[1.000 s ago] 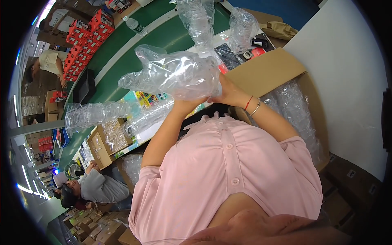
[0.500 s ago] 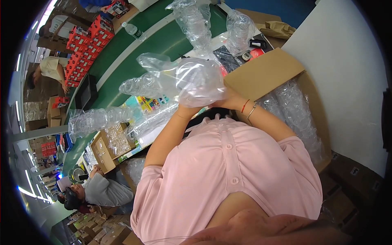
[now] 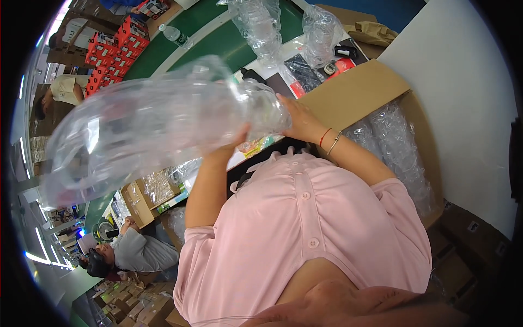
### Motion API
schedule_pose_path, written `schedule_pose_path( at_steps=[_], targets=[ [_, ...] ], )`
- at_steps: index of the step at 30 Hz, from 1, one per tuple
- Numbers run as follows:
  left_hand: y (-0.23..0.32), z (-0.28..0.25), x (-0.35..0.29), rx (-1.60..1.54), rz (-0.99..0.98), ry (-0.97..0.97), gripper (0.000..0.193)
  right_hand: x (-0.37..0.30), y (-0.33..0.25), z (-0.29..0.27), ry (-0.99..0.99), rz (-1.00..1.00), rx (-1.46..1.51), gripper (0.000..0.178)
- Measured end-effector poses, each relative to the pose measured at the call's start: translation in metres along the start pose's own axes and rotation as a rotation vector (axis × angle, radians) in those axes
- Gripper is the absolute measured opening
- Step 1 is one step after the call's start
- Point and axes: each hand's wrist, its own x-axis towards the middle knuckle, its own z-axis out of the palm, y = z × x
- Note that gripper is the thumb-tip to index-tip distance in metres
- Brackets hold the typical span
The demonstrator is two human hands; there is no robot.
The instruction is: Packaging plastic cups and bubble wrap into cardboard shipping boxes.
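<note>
A long clear plastic bag (image 3: pixel 141 120) stretches from my hands out to the left, blurred by motion at its far end. Rounded clear plastic pieces (image 3: pixel 264 109) show inside its right end. My right hand (image 3: pixel 297 119) is closed round that end, fingers against the plastic. My left hand (image 3: pixel 231 144) grips the bag's near side from below, thumb raised; its other fingers are hidden behind the bag. Just beyond my right hand lie a dark flat packet (image 3: pixel 302 73) and a black cylindrical object (image 3: pixel 252 75).
An open cardboard box (image 3: pixel 357 98) with bagged clear plastic stands at my right. Two bagged stacks of clear plastic, one bagged stack (image 3: pixel 253 27) among them, sit across the table. A water bottle (image 3: pixel 174 35) is farther left. Other people work beyond; one person (image 3: pixel 139 250) sits at left.
The bag has swung out from a bunched shape before me to a long one reaching left. My left hand has moved left and my hands are farther apart.
</note>
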Motion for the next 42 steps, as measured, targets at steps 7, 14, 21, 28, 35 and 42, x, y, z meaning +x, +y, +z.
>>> schedule_pose_path(
  at_steps=[7, 14, 21, 28, 35, 42],
  targets=[
    [0.005, -0.061, 0.015, -0.668, -0.283, 0.395, 0.092, -0.002, -0.004, -0.010, -0.052, 0.027, 0.013, 0.100],
    [0.007, -0.072, -0.014, -0.439, -0.313, 0.334, 0.089, -0.001, -0.011, -0.030, -0.061, -0.017, 0.107, 0.103],
    [0.011, -0.059, -0.041, -0.365, -0.493, 0.163, 0.091, 0.011, -0.037, -0.057, -0.001, -0.156, 0.141, 0.094],
    [0.017, -0.049, -0.056, -0.270, -0.571, 0.155, 0.093, 0.019, -0.046, -0.061, -0.048, -0.333, 0.045, 0.070],
    [0.007, -0.044, -0.075, -0.273, -0.566, 0.194, 0.097, 0.017, -0.043, -0.055, -0.056, -0.352, 0.026, 0.058],
    [0.007, -0.047, -0.086, -0.154, -0.735, 0.062, 0.099, 0.020, -0.042, -0.051, -0.040, -0.205, 0.160, 0.070]
  ],
)
